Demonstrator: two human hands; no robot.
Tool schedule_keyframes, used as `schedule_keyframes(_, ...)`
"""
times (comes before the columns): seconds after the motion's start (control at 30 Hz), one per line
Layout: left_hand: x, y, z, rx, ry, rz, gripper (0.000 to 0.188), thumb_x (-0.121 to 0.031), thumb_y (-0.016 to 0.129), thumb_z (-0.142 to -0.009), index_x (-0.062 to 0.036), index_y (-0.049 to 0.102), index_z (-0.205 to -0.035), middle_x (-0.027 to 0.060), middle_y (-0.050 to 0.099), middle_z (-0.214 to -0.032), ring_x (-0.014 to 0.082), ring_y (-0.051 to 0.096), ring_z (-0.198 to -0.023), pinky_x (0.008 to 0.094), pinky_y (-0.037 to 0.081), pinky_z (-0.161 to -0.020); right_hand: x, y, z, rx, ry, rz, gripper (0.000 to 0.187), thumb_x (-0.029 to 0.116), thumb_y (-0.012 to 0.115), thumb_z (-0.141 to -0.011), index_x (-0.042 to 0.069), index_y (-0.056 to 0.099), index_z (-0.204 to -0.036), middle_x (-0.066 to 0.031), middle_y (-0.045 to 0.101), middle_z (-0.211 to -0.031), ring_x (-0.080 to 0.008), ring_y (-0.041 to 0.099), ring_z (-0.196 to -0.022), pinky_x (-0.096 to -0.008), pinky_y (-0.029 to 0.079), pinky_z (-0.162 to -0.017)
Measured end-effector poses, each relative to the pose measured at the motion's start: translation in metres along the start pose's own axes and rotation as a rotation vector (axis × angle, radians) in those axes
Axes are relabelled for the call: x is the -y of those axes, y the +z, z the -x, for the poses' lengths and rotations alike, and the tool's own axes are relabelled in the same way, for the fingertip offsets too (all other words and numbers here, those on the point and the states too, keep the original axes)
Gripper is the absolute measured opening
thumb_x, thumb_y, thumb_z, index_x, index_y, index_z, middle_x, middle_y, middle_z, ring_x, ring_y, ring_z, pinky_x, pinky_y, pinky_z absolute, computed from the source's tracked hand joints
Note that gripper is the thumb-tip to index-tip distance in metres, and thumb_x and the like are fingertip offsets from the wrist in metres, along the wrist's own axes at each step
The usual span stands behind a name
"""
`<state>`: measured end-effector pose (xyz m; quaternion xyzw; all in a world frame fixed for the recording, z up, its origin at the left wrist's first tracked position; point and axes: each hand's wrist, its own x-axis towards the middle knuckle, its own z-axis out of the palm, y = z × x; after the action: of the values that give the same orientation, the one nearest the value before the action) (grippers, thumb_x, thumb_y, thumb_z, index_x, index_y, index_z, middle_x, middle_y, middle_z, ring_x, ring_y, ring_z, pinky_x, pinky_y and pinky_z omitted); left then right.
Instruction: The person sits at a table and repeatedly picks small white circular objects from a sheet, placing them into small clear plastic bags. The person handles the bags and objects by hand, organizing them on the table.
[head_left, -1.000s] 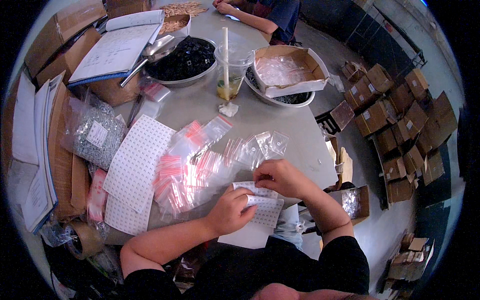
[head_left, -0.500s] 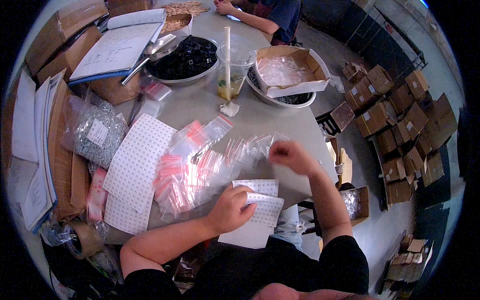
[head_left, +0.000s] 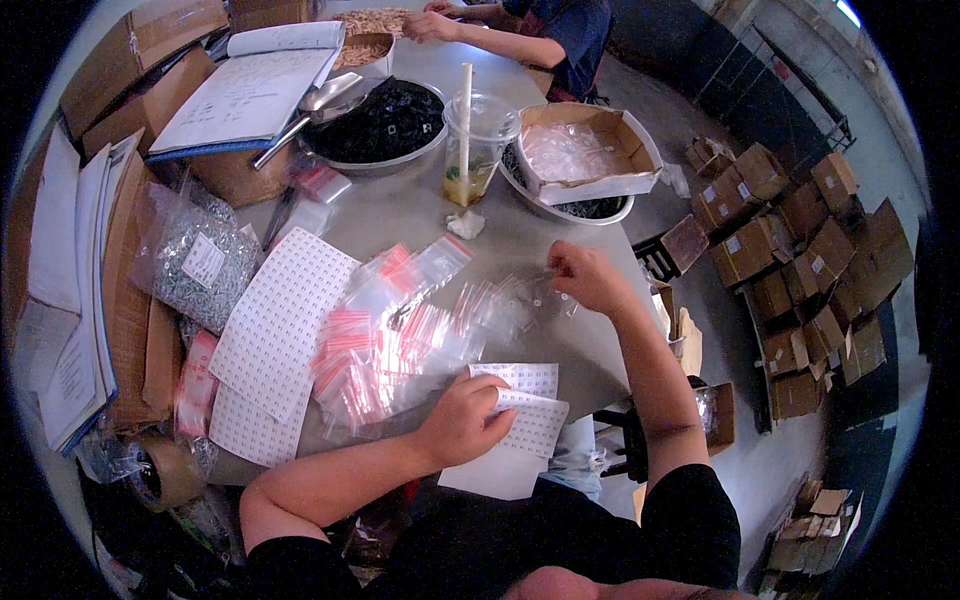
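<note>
My left hand [head_left: 465, 418] is closed on a sheet of small printed labels [head_left: 532, 424], bent over so that its white backing shows. Beyond the far end of a fanned row of small clear zip bags [head_left: 490, 305], my right hand [head_left: 590, 277] is held with thumb and fingers pinched together. Whatever lies between those fingertips is too small to make out. Clear bags with small marks on them lie just below this hand. More zip bags with red strips [head_left: 350, 365] are heaped left of the row, and further label sheets [head_left: 285, 325] lie beside the heap.
Along the back stand a bowl of black parts [head_left: 375, 130] with a metal scoop, a plastic cup with a straw [head_left: 466, 150], and a carton of clear pieces [head_left: 580, 150] on another bowl. A bag of metal hardware [head_left: 203, 262] sits left. Across the table, another person's hands [head_left: 435, 25] work.
My right hand has moved away from me, toward the far side of the table. My left hand keeps its hold on the label sheet. The other person's hands have shifted.
</note>
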<state>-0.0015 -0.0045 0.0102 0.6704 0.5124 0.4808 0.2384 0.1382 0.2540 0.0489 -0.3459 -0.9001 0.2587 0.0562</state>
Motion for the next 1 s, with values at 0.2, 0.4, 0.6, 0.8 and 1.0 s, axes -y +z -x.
schedule_keyframes(0.2,0.001,-0.001,-0.001,0.028,0.005,0.008,0.019,-0.011,0.068,-0.080,0.0049,0.057,-0.079,0.0200,0.062,-0.099,0.0395,0.058,-0.088,0.0442,0.047,-0.081,0.015,0.013,-0.006,0.092,-0.061,0.029,0.024,0.010,0.067,-0.076,0.004,0.057,-0.097,-0.0155,0.063,-0.089,-0.0355,0.062,-0.084,-0.0421,0.049,-0.075)
schedule_keyframes(0.4,-0.001,0.000,-0.001,0.026,0.009,0.008,0.019,-0.010,0.069,-0.079,0.0044,0.057,-0.079,0.0196,0.062,-0.100,0.0394,0.058,-0.089,0.0441,0.048,-0.080,0.012,0.014,-0.011,0.049,-0.176,0.167,0.016,0.011,0.064,-0.079,0.003,0.060,-0.092,-0.0165,0.061,-0.095,-0.0358,0.057,-0.097,-0.0423,0.047,-0.084)
schedule_keyframes(0.6,0.000,0.000,-0.001,0.017,0.015,0.003,0.019,-0.010,0.069,-0.079,0.0046,0.057,-0.079,0.0195,0.062,-0.100,0.0390,0.058,-0.090,0.0439,0.048,-0.081,0.019,0.036,-0.014,0.015,-0.297,0.248,0.016,0.017,0.067,-0.079,0.002,0.062,-0.084,-0.0165,0.059,-0.098,-0.0355,0.053,-0.103,-0.0427,0.044,-0.090)
schedule_keyframes(0.8,0.000,0.001,0.001,-0.002,0.013,-0.003,0.019,-0.012,0.068,-0.080,0.0044,0.057,-0.079,0.0197,0.062,-0.099,0.0391,0.058,-0.089,0.0438,0.048,-0.081,0.024,0.014,-0.017,0.028,-0.026,0.196,0.030,0.026,0.077,-0.071,0.003,0.062,-0.084,-0.0166,0.059,-0.102,-0.0351,0.055,-0.098,-0.0421,0.045,-0.086)
schedule_keyframes(1.0,0.001,0.002,0.001,0.007,0.003,-0.006,0.019,-0.012,0.068,-0.080,0.0039,0.057,-0.078,0.0199,0.063,-0.099,0.0388,0.058,-0.088,0.0440,0.048,-0.081,0.028,0.014,0.040,-0.143,0.067,0.179,0.047,0.023,0.077,-0.071,0.003,0.057,-0.108,-0.0202,0.059,-0.110,-0.0389,0.058,-0.101,-0.0428,0.047,-0.088)
